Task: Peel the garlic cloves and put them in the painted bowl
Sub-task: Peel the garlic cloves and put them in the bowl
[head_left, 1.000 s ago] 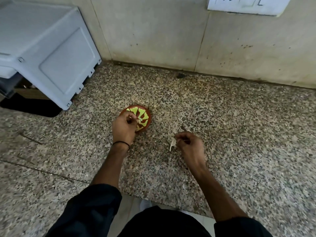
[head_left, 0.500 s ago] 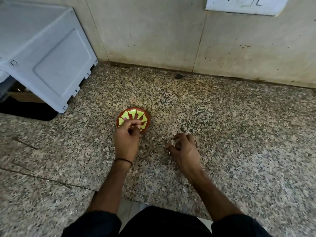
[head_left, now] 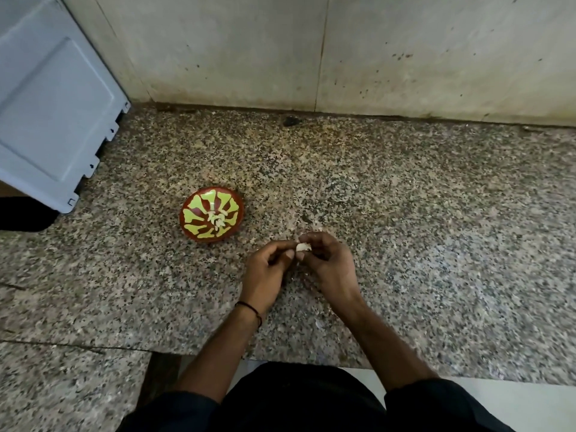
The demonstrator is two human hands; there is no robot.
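The painted bowl (head_left: pixel 190 213), red-brown with yellow-green petals, sits on the speckled granite counter (head_left: pixel 405 213) left of centre. Several pale peeled garlic cloves (head_left: pixel 217 220) lie in its middle. To its lower right my two hands meet above the counter. My right hand (head_left: pixel 327 263) pinches a whitish garlic clove (head_left: pixel 303 246) between thumb and fingers. My left hand (head_left: pixel 268 269) has its fingers curled against the same clove from the left, thumb tip beside it. A few pale bits of skin (head_left: pixel 318 229) lie on the counter just beyond my hands.
A grey plastic appliance (head_left: pixel 53 113) stands at the back left, overhanging a dark gap. A stained tiled wall (head_left: pixel 311 51) closes the back. The counter's front edge (head_left: pixel 280 360) runs close to my body, with a step down at the lower left.
My left hand left the bowl and came right to meet my right hand. My right hand dropped a piece of skin, reached to the counter, and now holds a garlic clove.
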